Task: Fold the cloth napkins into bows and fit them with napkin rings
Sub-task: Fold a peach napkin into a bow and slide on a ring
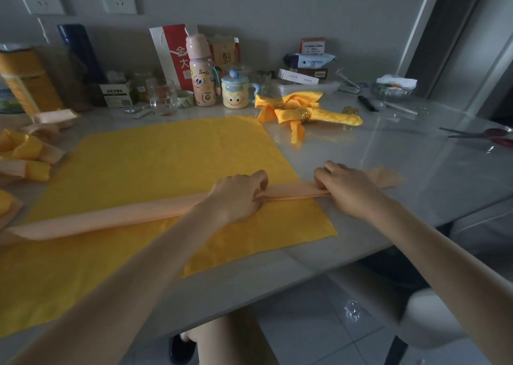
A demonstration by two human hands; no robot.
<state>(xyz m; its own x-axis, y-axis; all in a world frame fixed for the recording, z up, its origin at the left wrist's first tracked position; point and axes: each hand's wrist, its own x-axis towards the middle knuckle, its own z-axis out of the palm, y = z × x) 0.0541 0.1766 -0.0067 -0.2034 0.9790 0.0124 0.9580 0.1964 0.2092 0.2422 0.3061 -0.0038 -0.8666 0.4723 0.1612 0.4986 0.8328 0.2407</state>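
Peach cloth, already gathered into one long narrow band, is the piece in work. The peach napkin (111,217) lies slantwise across a yellow napkin (166,164) that is spread flat and unfolded on the worktop (388,148). Its right tip reaches past the yellow edge onto the bare surface. As I read it, the band-making is about done for this one, while the looping into a bow and the fitting of a ring are not yet done.

Farther back, two finished yellow bows (294,109) lie touching one another, each cinched with a gold ring (304,114). A loose napkin ring (350,111) stands just beside them to the right, probably meant for a napkin to come. At the left edge sits a heap of folded peach and yellow cloth (27,156). I cannot tell whether those are complete bows, as no rings show there. So part of the batch looks done, one napkin is midway, and the flat yellow one is untouched.

Both forearms reach forward from the near edge, palms down. The left hand (238,195) rests on the band near its middle, its fingers (259,182) curled and pinching the top fold against the thumb. The right hand (347,187) sits near it on the right, knuckles raised, its fingers (323,180) bent down and gripping the band's upper layers. Between the hands a short stretch of band lies flat, its layered edges showing.
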